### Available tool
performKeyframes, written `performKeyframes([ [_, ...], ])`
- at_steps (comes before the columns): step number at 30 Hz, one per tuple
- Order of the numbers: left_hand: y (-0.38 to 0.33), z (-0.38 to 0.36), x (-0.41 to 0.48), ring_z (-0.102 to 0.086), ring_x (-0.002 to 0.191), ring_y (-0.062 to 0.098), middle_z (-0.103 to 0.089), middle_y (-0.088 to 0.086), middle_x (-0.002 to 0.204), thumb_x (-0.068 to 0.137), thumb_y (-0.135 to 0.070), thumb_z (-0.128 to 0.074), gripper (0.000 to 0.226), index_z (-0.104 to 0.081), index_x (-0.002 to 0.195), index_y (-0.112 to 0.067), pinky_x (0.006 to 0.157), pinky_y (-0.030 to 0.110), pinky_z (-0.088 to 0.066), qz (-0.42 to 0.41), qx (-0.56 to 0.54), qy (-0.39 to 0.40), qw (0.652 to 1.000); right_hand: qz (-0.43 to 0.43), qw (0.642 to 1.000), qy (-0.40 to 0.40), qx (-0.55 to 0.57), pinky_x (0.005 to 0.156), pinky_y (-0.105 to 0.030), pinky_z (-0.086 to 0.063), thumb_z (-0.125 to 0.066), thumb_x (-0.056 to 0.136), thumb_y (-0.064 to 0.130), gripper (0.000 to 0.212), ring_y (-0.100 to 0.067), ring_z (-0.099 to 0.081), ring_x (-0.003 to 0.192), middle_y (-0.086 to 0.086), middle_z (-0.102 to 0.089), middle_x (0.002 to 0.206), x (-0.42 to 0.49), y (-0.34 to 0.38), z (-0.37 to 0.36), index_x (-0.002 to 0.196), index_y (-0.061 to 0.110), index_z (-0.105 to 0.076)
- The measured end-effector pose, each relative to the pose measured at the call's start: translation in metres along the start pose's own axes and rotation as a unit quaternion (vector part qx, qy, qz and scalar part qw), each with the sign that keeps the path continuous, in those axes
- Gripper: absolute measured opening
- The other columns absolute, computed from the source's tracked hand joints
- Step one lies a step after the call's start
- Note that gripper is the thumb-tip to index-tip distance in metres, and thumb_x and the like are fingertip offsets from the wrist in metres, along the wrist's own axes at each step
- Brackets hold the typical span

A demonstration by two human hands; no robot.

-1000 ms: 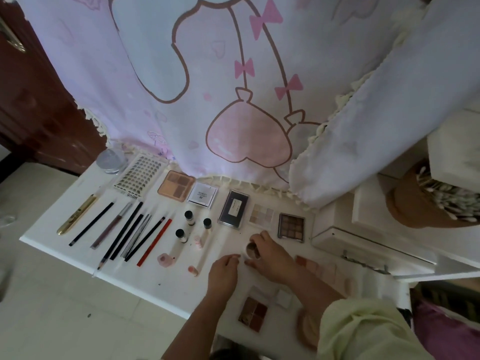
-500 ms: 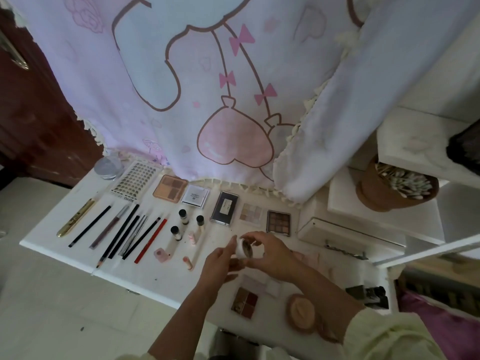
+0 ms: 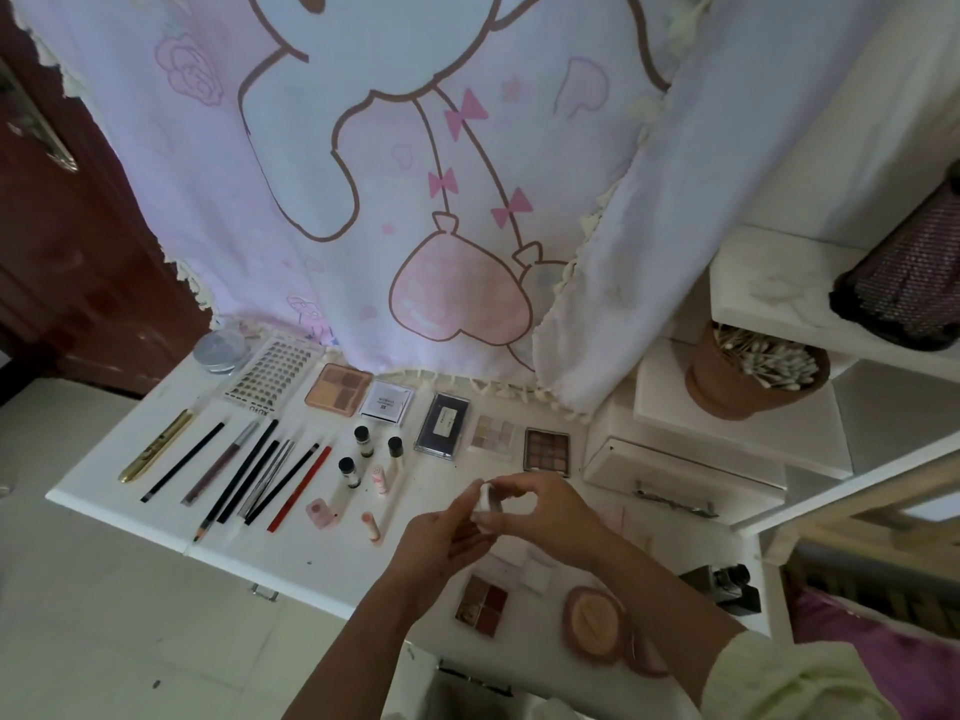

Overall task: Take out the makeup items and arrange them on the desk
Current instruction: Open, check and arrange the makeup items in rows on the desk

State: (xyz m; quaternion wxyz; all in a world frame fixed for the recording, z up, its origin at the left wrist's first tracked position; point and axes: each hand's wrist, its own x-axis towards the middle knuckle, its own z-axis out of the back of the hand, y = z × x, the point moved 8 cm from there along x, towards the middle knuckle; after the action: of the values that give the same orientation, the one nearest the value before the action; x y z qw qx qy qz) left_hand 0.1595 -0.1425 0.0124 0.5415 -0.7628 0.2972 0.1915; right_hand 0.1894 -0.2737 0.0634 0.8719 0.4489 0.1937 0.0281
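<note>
Hanging over the white desk, a pink curtain apparently touches a palette.

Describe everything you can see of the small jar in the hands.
The jar is small, round and white, plastic by its look. It is blurred, so no label or lid seam can be made out. It is held in the air above the desk, seemingly tipped on its side. The right hand curls round it from the right, and the left hand pinches its left edge. Nothing else touches it.
</note>
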Motion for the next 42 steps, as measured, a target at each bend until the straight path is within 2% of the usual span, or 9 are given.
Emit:
performKeyframes([
  [5, -0.006, -0.005, -0.001, -0.07, 0.098, 0.025, -0.072, 0.021, 0.1, 0.083, -0.042, -0.063, 0.052, -0.07, 0.104, 0.005, 0.087, 0.031, -0.055, -0.007, -0.013, 0.001, 1.0, 0.001, 1.0, -0.008, 0.015, 0.08, -0.01, -0.038, -0.082, 0.072, 0.039, 0.054, 0.01, -0.055, 0.101, 0.014, -0.067, 0.109, -0.002, 0.007, 0.009, 0.121, 0.023, -0.066],
  [8, -0.008, -0.008, -0.001, -0.07, 0.098, 0.026, -0.072, 0.022, 0.099, 0.09, -0.036, -0.06, 0.047, -0.069, 0.103, 0.008, 0.086, 0.029, -0.055, -0.004, -0.019, 0.006, 1.0, -0.017, 0.999, -0.016, 0.026, 0.08, -0.011, -0.038, -0.084, 0.07, 0.037, 0.064, 0.005, -0.054, 0.103, 0.011, -0.066, 0.11, -0.003, 0.006, 0.013, 0.127, 0.026, -0.057],
  [12, -0.01, -0.012, -0.002, -0.071, 0.093, 0.024, -0.072, 0.02, 0.091, 0.09, -0.034, -0.06, 0.044, -0.069, 0.099, 0.008, 0.087, 0.03, -0.055, 0.001, -0.021, 0.011, 1.0, -0.023, 0.999, -0.028, 0.036, 0.086, -0.023, -0.043, -0.086, 0.066, 0.037, 0.069, 0.001, -0.055, 0.106, 0.012, -0.067, 0.107, -0.005, 0.004, 0.016, 0.126, 0.03, -0.052],
  [17, -0.014, -0.019, -0.004, -0.07, 0.091, 0.022, -0.071, 0.019, 0.091, 0.093, -0.032, -0.057, 0.035, -0.071, 0.103, -0.001, 0.092, 0.033, -0.053, 0.006, -0.041, 0.031, 0.999, -0.002, 0.999, -0.042, 0.024, 0.078, -0.018, -0.039, -0.086, 0.065, 0.039, 0.067, 0.001, -0.057, 0.1, 0.013, -0.068, 0.104, -0.006, 0.009, 0.021, 0.121, 0.033, -0.05],
  [24, -0.022, -0.02, -0.006, -0.068, 0.098, 0.024, -0.07, 0.021, 0.1, 0.091, -0.039, -0.058, 0.042, -0.073, 0.104, -0.002, 0.092, 0.033, -0.053, -0.006, -0.039, 0.041, 0.998, 0.034, 0.998, -0.012, -0.043, 0.073, -0.01, -0.034, -0.077, 0.073, 0.051, 0.052, 0.011, -0.05, 0.098, 0.018, -0.063, 0.109, -0.005, 0.024, 0.027, 0.119, 0.027, -0.066],
  [29, -0.032, -0.025, -0.01, -0.068, 0.097, 0.024, -0.07, 0.021, 0.105, 0.087, -0.04, -0.06, 0.042, -0.075, 0.1, -0.003, 0.083, 0.029, -0.055, -0.015, -0.037, 0.048, 0.998, 0.05, 0.997, -0.012, -0.063, 0.072, -0.013, -0.035, -0.075, 0.075, 0.05, 0.049, 0.003, -0.053, 0.096, 0.013, -0.065, 0.107, -0.004, 0.031, 0.029, 0.116, 0.024, -0.068],
  [36, -0.033, -0.033, -0.015, -0.067, 0.101, 0.024, -0.067, 0.023, 0.113, 0.084, -0.04, -0.06, 0.042, -0.075, 0.102, -0.006, 0.079, 0.027, -0.057, -0.004, -0.073, 0.066, 0.995, 0.099, 0.993, -0.003, -0.059, 0.072, -0.005, -0.037, -0.08, 0.076, 0.034, 0.035, 0.01, -0.051, 0.085, 0.007, -0.068, 0.092, -0.01, 0.049, 0.035, 0.106, 0.017, -0.074],
  [39, -0.033, -0.036, -0.016, -0.067, 0.098, 0.022, -0.067, 0.023, 0.111, 0.084, -0.04, -0.06, 0.044, -0.072, 0.107, -0.004, 0.079, 0.027, -0.057, 0.001, -0.082, 0.074, 0.994, 0.124, 0.989, -0.004, -0.083, 0.072, -0.009, -0.038, -0.08, 0.076, 0.036, 0.036, 0.001, -0.049, 0.086, 0.004, -0.068, 0.092, -0.013, 0.055, 0.036, 0.106, 0.017, -0.073],
  [42, -0.03, -0.035, -0.016, -0.067, 0.087, 0.019, -0.068, 0.02, 0.103, 0.085, -0.041, -0.06, 0.049, -0.069, 0.112, 0.0, 0.074, 0.026, -0.059, 0.017, -0.113, 0.073, 0.991, 0.144, 0.98, 0.0, -0.137, 0.08, -0.016, -0.035, -0.079, 0.075, 0.04, 0.048, -0.002, -0.042, 0.092, 0.012, -0.06, 0.098, -0.012, 0.058, 0.033, 0.117, 0.021, -0.067],
])
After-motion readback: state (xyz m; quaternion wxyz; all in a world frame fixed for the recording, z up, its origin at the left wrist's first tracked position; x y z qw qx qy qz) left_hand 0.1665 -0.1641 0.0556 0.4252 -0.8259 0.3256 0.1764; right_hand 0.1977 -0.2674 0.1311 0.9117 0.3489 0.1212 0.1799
